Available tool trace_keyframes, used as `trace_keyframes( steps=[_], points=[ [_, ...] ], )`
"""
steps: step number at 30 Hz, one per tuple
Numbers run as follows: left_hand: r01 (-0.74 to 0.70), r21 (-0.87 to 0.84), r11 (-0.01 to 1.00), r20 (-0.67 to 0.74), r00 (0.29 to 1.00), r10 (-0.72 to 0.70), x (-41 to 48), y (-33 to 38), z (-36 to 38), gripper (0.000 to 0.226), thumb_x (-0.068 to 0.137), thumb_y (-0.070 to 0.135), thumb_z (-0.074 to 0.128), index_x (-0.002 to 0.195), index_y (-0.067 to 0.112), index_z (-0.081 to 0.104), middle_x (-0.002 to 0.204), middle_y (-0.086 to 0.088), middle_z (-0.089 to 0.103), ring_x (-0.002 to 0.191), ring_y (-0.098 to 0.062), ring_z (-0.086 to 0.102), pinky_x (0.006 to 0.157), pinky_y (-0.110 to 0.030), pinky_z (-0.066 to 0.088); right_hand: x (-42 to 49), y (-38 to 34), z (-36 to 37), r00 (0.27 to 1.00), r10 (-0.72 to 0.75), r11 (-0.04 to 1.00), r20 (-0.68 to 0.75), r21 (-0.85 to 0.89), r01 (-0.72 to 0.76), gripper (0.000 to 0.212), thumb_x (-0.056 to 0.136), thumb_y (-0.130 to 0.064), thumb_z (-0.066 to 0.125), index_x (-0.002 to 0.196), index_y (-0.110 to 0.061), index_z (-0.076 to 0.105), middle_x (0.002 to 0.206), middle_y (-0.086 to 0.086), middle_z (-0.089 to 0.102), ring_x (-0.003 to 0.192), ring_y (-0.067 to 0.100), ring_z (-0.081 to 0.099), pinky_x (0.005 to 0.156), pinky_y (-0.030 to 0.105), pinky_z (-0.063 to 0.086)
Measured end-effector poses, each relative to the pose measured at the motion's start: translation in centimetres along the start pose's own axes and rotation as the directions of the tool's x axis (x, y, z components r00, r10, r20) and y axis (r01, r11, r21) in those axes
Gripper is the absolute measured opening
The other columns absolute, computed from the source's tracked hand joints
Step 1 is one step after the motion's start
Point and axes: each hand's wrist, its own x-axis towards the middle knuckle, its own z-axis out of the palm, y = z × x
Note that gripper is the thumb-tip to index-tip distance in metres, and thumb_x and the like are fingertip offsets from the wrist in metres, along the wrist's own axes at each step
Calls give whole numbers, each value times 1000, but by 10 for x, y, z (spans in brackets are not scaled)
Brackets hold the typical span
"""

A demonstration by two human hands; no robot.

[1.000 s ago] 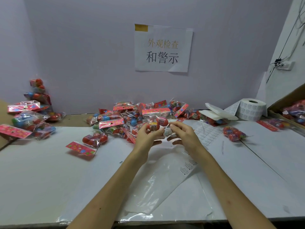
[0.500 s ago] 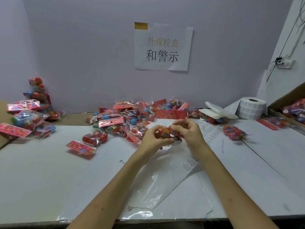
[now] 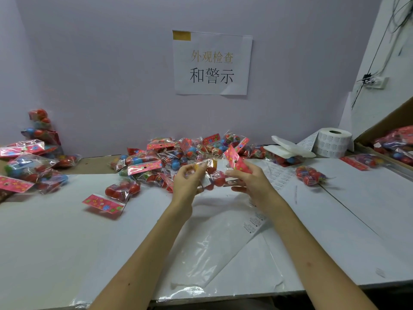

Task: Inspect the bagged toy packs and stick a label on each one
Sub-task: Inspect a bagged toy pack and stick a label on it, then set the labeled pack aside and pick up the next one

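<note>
Both hands hold one clear toy pack (image 3: 218,179) of red balls above the middle of the table. My left hand (image 3: 186,184) pinches its left end. My right hand (image 3: 251,182) grips the end with the pink header card (image 3: 237,162), which tilts up and to the left. A small white label shows on the pack between the hands. Behind them lies a heap of toy packs (image 3: 178,157) against the wall. A sheet of small labels (image 3: 279,175) lies flat just right of my right hand.
A label roll (image 3: 333,142) stands at the back right beside white foam pieces (image 3: 288,148). More packs lie piled at the far left (image 3: 29,166), one alone (image 3: 309,175) at the right, others in a cardboard box (image 3: 393,146). An empty plastic bag (image 3: 212,238) covers the near table.
The pack was turned in my hands: its pink header card has swung from behind the hands to the right end, and the hands have spread apart.
</note>
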Motion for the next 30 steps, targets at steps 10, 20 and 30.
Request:
trace_keyframes(
  steps=[10,20,30],
  points=[
    [-95,183,978,76,994,82,-6,-2,9,34,95,38,66,123,19,63,113,-4,68,99,-22,68,56,-22,56,1,-5,-20,994,76,997,78,-14,-75,22,92,-17,73,112,-8,71,85,4,78,56,8,67,50,22,52],
    [-106,159,982,58,993,98,11,-13,1,35,106,37,49,128,12,60,110,-13,72,89,-30,69,70,-38,54,20,-65,-130,771,-4,715,-637,537,447,21,99,-5,58,120,-7,62,106,9,67,84,17,71,73,31,58],
    [-57,185,981,54,997,48,5,-8,2,32,106,36,48,123,12,61,108,-9,72,89,-29,71,67,-35,54,17,-48,-155,856,32,888,-516,407,212,31,101,-9,52,132,-7,59,107,11,73,86,23,74,84,33,56]
  ],
)
